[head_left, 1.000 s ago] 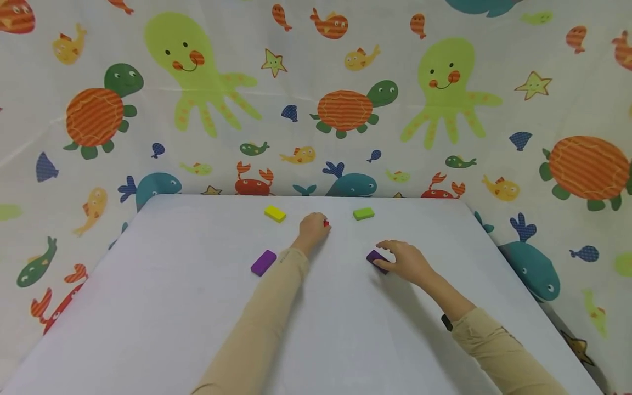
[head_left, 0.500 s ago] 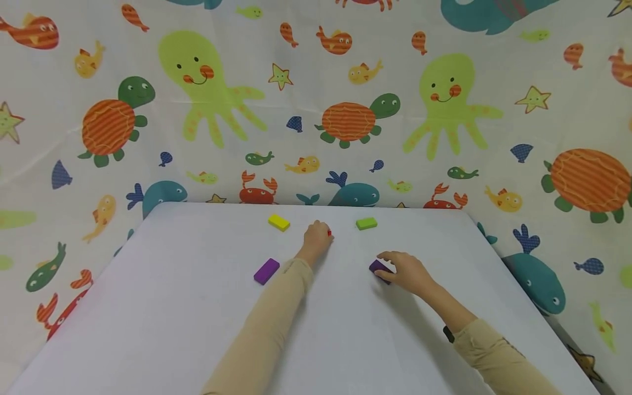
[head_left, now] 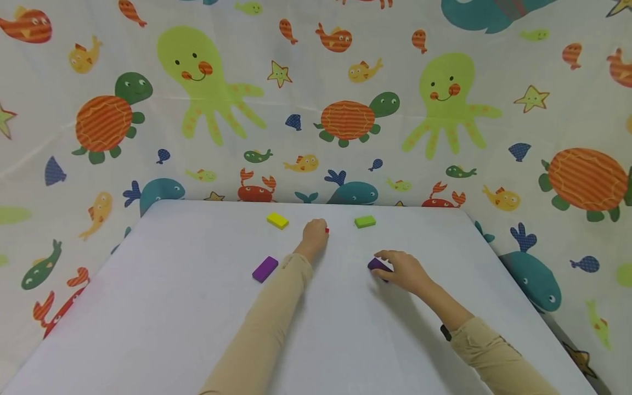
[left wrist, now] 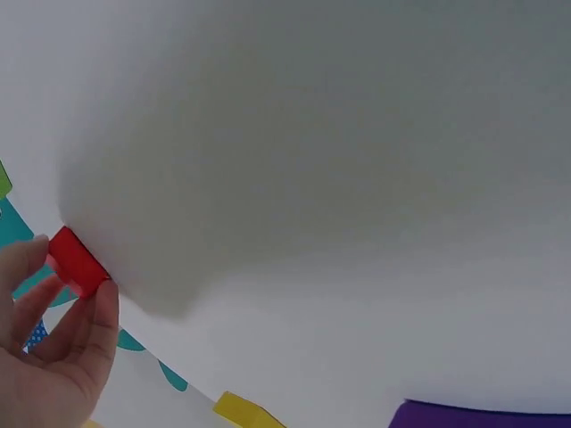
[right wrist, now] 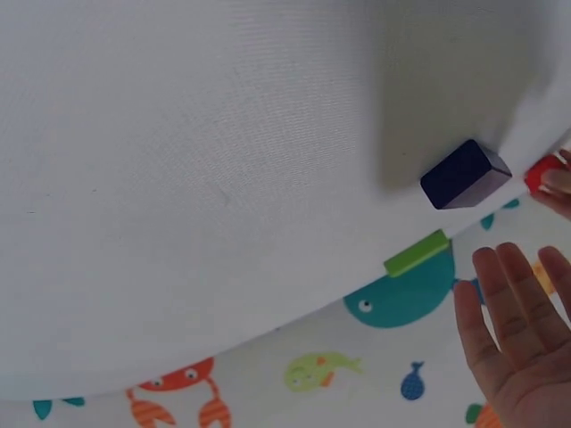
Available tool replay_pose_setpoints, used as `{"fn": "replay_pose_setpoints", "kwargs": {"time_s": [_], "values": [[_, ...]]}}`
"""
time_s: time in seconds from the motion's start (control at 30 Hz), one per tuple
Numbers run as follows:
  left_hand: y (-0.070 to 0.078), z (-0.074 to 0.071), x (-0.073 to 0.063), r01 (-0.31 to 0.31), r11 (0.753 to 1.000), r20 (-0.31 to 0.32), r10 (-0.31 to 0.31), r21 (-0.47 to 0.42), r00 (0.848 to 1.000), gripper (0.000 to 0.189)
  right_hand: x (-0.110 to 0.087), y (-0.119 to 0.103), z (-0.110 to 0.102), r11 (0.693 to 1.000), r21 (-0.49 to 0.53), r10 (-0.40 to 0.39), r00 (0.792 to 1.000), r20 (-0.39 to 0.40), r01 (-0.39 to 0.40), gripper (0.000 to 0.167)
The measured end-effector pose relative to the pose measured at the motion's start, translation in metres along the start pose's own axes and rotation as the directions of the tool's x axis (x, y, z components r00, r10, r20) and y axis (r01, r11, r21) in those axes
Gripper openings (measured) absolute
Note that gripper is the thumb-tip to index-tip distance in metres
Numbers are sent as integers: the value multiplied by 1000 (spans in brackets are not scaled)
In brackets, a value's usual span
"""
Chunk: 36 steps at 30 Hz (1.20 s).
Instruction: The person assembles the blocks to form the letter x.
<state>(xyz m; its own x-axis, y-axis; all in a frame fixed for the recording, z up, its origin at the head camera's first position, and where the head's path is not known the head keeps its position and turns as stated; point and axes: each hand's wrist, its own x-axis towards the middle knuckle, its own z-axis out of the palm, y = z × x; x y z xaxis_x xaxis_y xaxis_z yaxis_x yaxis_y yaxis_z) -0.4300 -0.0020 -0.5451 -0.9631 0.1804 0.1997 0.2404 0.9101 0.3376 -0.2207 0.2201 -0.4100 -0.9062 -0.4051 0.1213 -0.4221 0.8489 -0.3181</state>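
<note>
At the middle of the table my left hand [head_left: 314, 237] pinches a small red block [left wrist: 78, 262] between thumb and fingertips. In the head view most of that block is hidden behind the hand. Farther right and nearer, my right hand [head_left: 406, 271] hovers at a dark purple block [head_left: 379, 266], its thumb overlapping the block's near side. The right wrist view shows straight fingers [right wrist: 513, 312] apart from the dark purple block, which stands on the table under the hand's shadow.
Beyond the hands, a yellow block [head_left: 277, 220] lies at the back left and a light green block [head_left: 365, 221] at the back right. A purple block [head_left: 265, 269] lies left of the left forearm. A sea-animal patterned cloth [head_left: 345, 66] hangs behind the white table [head_left: 173, 307].
The head view has tilted slightly, shifting everything a little. Both hands keep nearly the same places beside the red and dark purple blocks.
</note>
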Motion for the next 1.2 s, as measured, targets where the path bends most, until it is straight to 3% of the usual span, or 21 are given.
{"fn": "replay_pose_setpoints", "kwargs": {"time_s": [0.07, 0.17, 0.2, 0.3, 0.67, 0.97, 1.2], "values": [[13, -37, -18, 56, 996, 94, -50, -71, 994, 24, 0, -1, 0, 1000, 4, 2, 1000, -2, -2, 39], [29, -81, -46, 75, 986, 115, -58, -148, 992, 30, -1, -2, 0, 1000, 6, 5, 1000, 1, -5, 40], [37, -98, -56, 121, 980, 161, -95, -157, 982, 34, -1, -2, 0, 1000, 6, 3, 1000, 3, -3, 40], [43, -118, -68, 131, 974, 189, -95, -185, 977, 37, -2, -2, -2, 1000, 13, 3, 1000, 8, -3, 40], [32, -139, -71, 60, 972, 270, 4, -227, 963, 38, -2, -3, -2, 1000, 17, -5, 1000, 9, 5, 41], [27, -155, -83, 6, 965, 242, 60, -264, 968, 38, -1, -2, -2, 1000, 15, 10, 1000, 22, -10, 41], [19, -154, -94, -27, 964, 235, 92, -266, 968, 39, -1, -3, 0, 1000, 21, 8, 1000, 26, -9, 40]]}}
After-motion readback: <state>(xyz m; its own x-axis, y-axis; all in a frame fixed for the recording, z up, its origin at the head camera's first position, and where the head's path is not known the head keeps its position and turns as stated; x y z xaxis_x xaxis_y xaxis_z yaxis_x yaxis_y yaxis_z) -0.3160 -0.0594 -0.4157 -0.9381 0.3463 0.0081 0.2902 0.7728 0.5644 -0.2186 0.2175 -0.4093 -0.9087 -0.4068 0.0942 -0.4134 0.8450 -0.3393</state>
